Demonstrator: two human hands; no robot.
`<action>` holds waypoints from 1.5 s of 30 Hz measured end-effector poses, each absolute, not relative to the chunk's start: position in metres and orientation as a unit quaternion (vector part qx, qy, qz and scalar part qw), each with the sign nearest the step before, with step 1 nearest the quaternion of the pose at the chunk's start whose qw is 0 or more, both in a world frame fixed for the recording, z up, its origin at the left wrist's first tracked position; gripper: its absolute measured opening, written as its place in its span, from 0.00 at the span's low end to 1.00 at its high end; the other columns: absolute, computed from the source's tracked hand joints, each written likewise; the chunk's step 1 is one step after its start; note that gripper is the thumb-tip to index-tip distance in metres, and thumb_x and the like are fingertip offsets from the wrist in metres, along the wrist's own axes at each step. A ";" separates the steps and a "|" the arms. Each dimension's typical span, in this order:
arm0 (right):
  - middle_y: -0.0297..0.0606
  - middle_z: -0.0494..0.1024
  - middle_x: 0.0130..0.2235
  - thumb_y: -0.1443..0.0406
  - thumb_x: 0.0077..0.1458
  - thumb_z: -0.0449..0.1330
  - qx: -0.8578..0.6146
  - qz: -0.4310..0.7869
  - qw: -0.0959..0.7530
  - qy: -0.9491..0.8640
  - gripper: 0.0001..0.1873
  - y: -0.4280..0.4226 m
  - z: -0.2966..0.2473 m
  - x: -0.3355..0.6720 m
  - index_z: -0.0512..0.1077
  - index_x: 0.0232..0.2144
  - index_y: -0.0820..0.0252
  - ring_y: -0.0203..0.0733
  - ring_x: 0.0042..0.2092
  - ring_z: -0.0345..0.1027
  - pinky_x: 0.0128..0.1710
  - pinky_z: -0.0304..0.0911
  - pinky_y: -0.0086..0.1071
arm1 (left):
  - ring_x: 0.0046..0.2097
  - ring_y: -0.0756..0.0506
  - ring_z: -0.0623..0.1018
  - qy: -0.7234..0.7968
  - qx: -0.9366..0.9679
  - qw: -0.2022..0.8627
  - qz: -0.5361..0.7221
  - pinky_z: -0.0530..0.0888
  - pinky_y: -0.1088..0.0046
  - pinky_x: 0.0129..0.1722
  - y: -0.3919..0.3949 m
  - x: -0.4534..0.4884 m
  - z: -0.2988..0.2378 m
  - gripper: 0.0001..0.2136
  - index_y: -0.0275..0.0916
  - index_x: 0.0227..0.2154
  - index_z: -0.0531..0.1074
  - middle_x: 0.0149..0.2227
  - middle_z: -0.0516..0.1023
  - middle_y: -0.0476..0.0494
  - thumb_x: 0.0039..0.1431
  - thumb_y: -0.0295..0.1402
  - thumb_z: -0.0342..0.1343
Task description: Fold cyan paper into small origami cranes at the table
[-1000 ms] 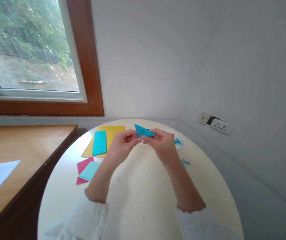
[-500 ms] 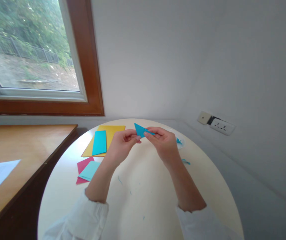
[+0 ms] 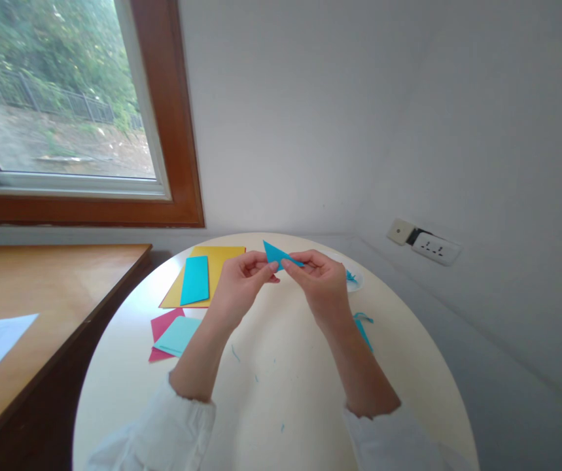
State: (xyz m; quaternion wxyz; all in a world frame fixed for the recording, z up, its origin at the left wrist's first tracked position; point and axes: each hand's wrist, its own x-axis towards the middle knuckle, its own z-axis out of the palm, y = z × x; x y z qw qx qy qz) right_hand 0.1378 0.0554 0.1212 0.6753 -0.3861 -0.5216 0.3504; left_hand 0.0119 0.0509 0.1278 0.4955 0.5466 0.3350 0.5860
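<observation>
Folded blue paper triangle (image 3: 275, 254) was held between left hand (image 3: 239, 284) and right hand (image 3: 322, 282), above round off-white tabletop (image 3: 310, 405).
Grip was narrow on both sides, paper pinched, apparently unsupported by the tabletop. A skewed crease could have been caused by uneven thumb pressure; a slip or tear, by hands being pulled out of step.

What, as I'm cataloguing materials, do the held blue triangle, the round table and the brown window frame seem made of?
Blue triangle: likely matt paper, thin with crisp, straight edges.
Round table: perhaps laminate or painted board; its pale top looks smooth with a faint sheen.
Brown window frame: probably varnished wood, from its reddish tone and slight gloss.
</observation>
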 end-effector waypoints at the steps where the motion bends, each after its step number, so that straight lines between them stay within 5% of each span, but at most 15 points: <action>1: 0.33 0.76 0.23 0.64 0.35 0.67 -0.383 0.350 0.676 -0.523 0.09 0.055 0.122 0.137 0.72 0.22 0.61 0.35 0.26 0.69 0.28 0.65 0.30 | 0.28 0.51 0.73 0.337 0.548 0.490 0.588 0.72 0.74 0.33 0.051 0.012 0.127 0.11 0.35 0.24 0.75 0.22 0.75 0.49 0.38 0.36 0.66; 14: 0.34 0.78 0.28 0.64 0.33 0.68 -0.369 0.396 0.674 -0.503 0.20 0.056 0.120 0.137 0.69 0.33 0.59 0.39 0.32 0.73 0.37 0.69 0.36 | 0.25 0.52 0.70 0.350 0.556 0.458 0.599 0.70 0.76 0.30 0.051 0.012 0.129 0.10 0.35 0.21 0.71 0.19 0.70 0.53 0.38 0.34 0.65; 21: 0.37 0.78 0.31 0.61 0.36 0.67 -0.368 0.379 0.651 -0.545 0.16 0.061 0.116 0.138 0.71 0.30 0.60 0.39 0.35 0.72 0.37 0.68 0.34 | 0.24 0.52 0.68 0.371 0.595 0.418 0.577 0.70 0.75 0.29 0.050 0.011 0.131 0.10 0.36 0.19 0.69 0.18 0.66 0.54 0.41 0.36 0.63; 28: 0.34 0.75 0.23 0.60 0.42 0.63 -0.384 0.323 0.637 -0.585 0.09 0.061 0.114 0.139 0.71 0.20 0.60 0.37 0.29 0.67 0.32 0.64 0.32 | 0.25 0.50 0.72 0.395 0.617 0.407 0.547 0.71 0.73 0.30 0.045 0.012 0.134 0.10 0.37 0.20 0.70 0.19 0.70 0.51 0.41 0.37 0.63; 45: 0.31 0.73 0.22 0.61 0.43 0.63 -0.382 0.342 0.607 -0.607 0.09 0.059 0.115 0.143 0.71 0.20 0.60 0.35 0.27 0.63 0.29 0.59 0.30 | 0.24 0.50 0.71 0.424 0.657 0.388 0.489 0.66 0.75 0.25 0.044 0.008 0.133 0.12 0.37 0.17 0.68 0.19 0.72 0.47 0.48 0.38 0.57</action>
